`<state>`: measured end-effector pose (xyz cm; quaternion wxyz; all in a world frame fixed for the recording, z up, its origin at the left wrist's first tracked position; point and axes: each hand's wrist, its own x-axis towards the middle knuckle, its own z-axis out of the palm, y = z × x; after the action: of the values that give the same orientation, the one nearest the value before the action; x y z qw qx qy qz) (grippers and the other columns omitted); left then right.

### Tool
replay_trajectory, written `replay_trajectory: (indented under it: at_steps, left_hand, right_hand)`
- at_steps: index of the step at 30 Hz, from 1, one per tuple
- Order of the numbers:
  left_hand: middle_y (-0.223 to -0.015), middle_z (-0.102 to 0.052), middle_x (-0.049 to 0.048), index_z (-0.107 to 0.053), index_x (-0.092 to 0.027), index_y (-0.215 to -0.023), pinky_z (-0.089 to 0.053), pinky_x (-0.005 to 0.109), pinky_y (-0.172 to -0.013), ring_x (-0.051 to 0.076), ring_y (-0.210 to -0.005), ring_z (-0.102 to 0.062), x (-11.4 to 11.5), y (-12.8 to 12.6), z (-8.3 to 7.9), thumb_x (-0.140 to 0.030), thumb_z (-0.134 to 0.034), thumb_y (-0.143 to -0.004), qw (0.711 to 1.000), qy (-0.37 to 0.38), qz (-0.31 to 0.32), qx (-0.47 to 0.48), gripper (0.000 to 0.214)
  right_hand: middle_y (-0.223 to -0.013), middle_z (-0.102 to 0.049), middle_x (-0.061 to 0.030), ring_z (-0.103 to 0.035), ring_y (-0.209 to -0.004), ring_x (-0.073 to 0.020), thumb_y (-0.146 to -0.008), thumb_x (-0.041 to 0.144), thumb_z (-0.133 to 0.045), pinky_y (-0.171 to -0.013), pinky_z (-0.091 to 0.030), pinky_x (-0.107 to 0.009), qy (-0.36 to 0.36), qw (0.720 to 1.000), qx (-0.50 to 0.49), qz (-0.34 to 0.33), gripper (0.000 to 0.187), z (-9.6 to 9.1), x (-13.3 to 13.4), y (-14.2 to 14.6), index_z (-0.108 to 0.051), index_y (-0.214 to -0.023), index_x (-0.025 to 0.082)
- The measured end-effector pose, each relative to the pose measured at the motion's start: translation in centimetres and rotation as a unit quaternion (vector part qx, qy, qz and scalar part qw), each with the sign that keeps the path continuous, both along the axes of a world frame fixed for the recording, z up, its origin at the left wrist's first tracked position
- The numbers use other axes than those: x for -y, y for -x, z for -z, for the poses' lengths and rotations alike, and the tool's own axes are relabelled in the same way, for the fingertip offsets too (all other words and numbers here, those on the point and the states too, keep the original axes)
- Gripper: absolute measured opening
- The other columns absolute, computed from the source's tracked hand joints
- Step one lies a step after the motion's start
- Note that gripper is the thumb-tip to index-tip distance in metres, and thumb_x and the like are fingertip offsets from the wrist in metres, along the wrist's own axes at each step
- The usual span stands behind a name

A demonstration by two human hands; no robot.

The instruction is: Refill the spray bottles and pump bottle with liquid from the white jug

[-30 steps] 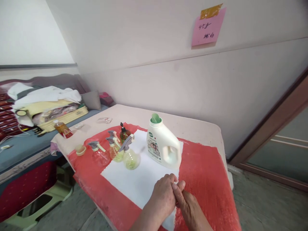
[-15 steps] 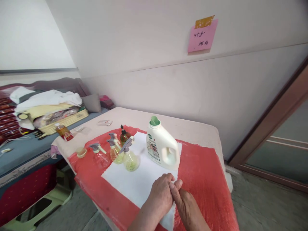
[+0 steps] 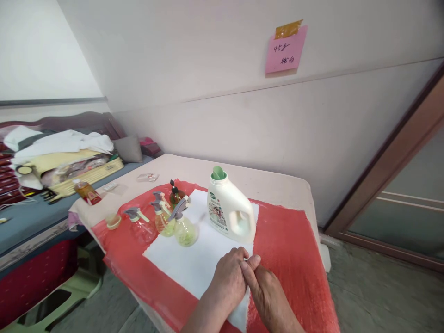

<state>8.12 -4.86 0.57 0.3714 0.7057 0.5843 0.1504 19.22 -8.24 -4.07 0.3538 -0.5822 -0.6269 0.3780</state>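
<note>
My left hand (image 3: 231,273) and my right hand (image 3: 265,284) are clasped together above the near edge of the table. The fingers of both are closed, and no object shows in them. Just beyond them stands a cream detergent jug (image 3: 225,208) with a green pouring spout in its open, uncapped neck. The jug is upright on a white cloth (image 3: 187,266). Left of it is a clear spray bottle (image 3: 185,229) with a grey trigger and a little greenish liquid. Two more spray bottles, one yellowish (image 3: 163,222) and one pinkish (image 3: 141,226), stand farther left.
A dark pump bottle (image 3: 176,196) stands behind the spray bottles. A round lid-like piece (image 3: 113,221) lies on the red cloth (image 3: 284,259). At the table's left edge lies an amber bottle (image 3: 86,191). A stool (image 3: 69,293) is at lower left, a sliding door (image 3: 391,194) at right.
The whole scene sits slightly farther left as the head has turned a little to the right. My hands stay clasped, and the jug and bottles keep their places on the table.
</note>
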Motion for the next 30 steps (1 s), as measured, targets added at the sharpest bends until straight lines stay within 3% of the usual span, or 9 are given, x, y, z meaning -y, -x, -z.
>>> replay_trajectory:
  at_steps: [16, 23, 30]
  left_hand:
    - [-0.094, -0.067, 0.0072, -0.061, -0.022, -0.089, -0.042, 0.032, -0.079, 0.022, -0.086, -0.061, 0.12, 0.12, 0.00, -0.059, -0.030, -0.092, 1.000, -0.016, 0.014, -0.019, 0.048]
    - [-0.098, -0.068, 0.0053, -0.063, -0.024, -0.094, -0.042, 0.029, -0.078, 0.021, -0.090, -0.060, 0.31, 0.32, 0.03, -0.053, -0.033, -0.093, 0.998, -0.036, 0.041, -0.028, 0.041]
    - [-0.098, -0.067, 0.0062, -0.062, -0.023, -0.092, -0.041, 0.031, -0.079, 0.022, -0.089, -0.061, 0.32, 0.25, -0.05, -0.052, -0.034, -0.093, 0.999, -0.028, 0.023, -0.023, 0.040]
  right_hand:
    - [-0.075, -0.065, -0.0074, -0.062, -0.073, -0.0207, -0.093, 0.065, -0.024, -0.063, -0.041, -0.028, -0.021, 0.999, 0.022, -0.008, 0.056, -0.19, -0.09, -0.20, -0.053, -0.072, 0.022]
    - [-0.070, -0.064, -0.0071, -0.061, -0.067, -0.0203, -0.092, 0.068, -0.023, -0.060, -0.040, -0.028, -0.025, 0.999, 0.033, 0.000, 0.057, -0.20, -0.14, -0.03, -0.051, -0.071, 0.023]
    - [-0.068, -0.062, -0.0061, -0.058, -0.064, -0.0199, -0.092, 0.069, -0.022, -0.060, -0.039, -0.029, -0.016, 0.999, 0.034, -0.003, 0.057, 0.16, -0.15, -0.08, -0.050, -0.071, 0.023]
